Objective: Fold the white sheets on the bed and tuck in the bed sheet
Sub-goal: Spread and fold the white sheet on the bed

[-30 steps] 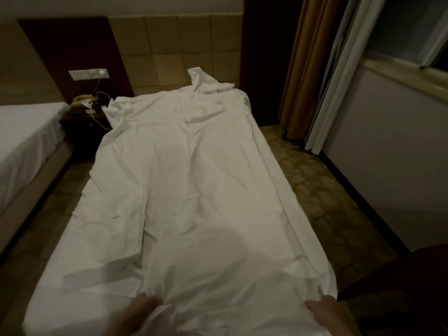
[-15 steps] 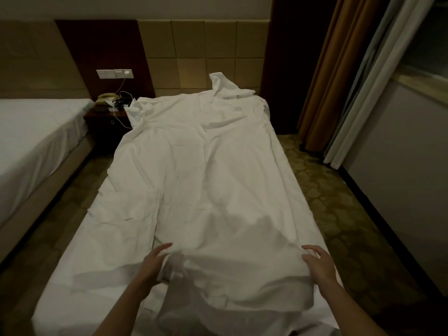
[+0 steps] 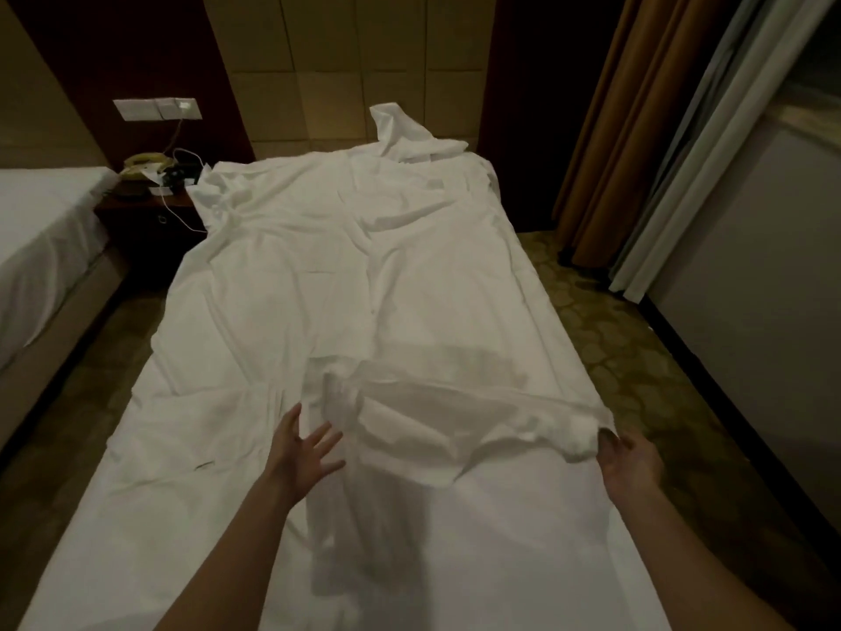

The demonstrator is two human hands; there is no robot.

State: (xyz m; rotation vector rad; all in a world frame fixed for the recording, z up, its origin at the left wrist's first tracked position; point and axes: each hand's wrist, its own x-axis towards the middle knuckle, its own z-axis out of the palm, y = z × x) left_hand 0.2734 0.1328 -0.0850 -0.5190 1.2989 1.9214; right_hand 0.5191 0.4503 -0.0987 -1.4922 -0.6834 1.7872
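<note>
A loose white top sheet [image 3: 409,266] lies crumpled along the bed, reaching the headboard. Its near edge [image 3: 455,416] is lifted and folded back, blurred by motion. My right hand [image 3: 630,462] holds the right corner of that edge at the bed's right side. My left hand [image 3: 302,453] hovers just left of the raised fold, fingers spread and holding nothing. Under it all, the flat white bed sheet [image 3: 523,539] covers the near part of the mattress.
A dark nightstand [image 3: 150,220] with a telephone [image 3: 145,163] and cables stands left of the headboard. A second bed [image 3: 41,230] lies further left. Brown curtains [image 3: 605,129] and a wall [image 3: 751,334] border a carpeted aisle [image 3: 614,357] on the right.
Both hands pushed forward with the sheet's near edge, lifting and folding it toward the headboard. My left hand let go and spread its fingers. The view moved closer over the bed.
</note>
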